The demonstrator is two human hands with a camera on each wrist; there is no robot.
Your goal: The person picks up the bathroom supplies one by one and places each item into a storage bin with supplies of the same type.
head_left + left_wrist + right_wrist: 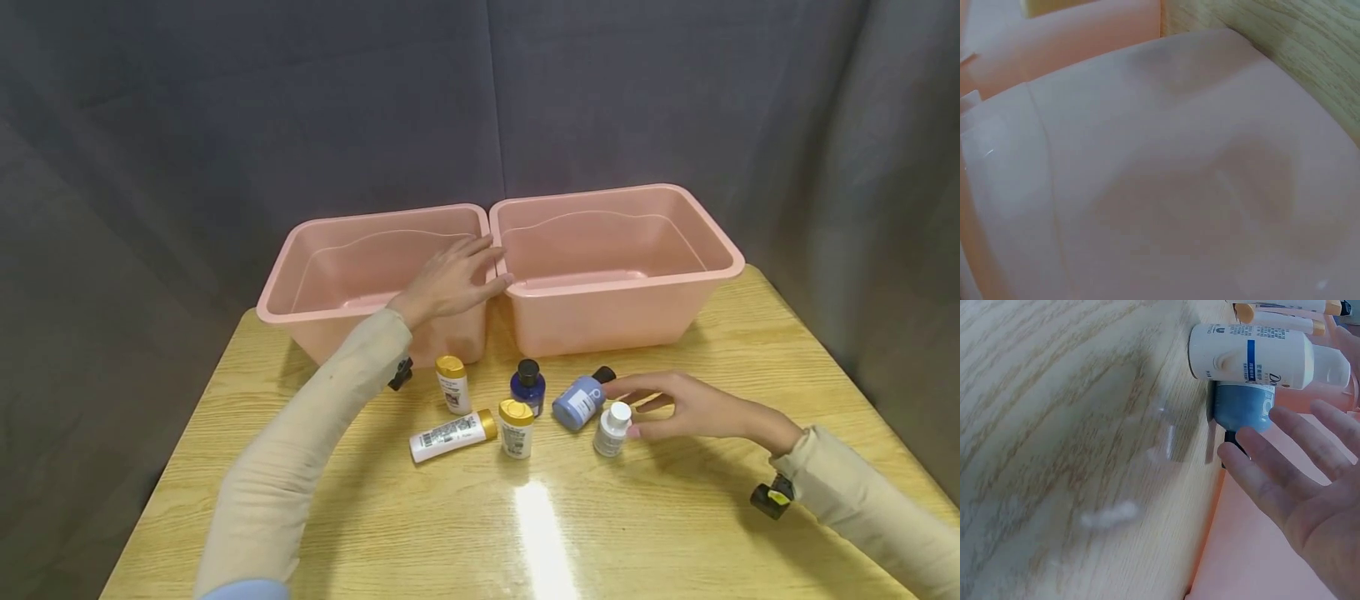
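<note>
L hand (453,282) rests, fingers spread, on the rim of the left pink plastic tub (322,308); right pink plastic tub (720,242) touches it at 3 o'clock. R hand (693,406), fingers loosely open, holds nothing, just beside the small white bottle w/ white cap (612,429). Pale-blue bottle w/ black cap (581,401) lies at its 10 o'clock. Label writing too blurred to read.

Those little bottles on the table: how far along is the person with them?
Nothing looks done: both pink bins appear empty, and all six bottles sit on the table. In hand: the right hand reaches, fingers open, at the white-capped bottle beside the tipped light-blue bottle; the left hand rests on the left bin's rim. All the bottles remain.
</note>
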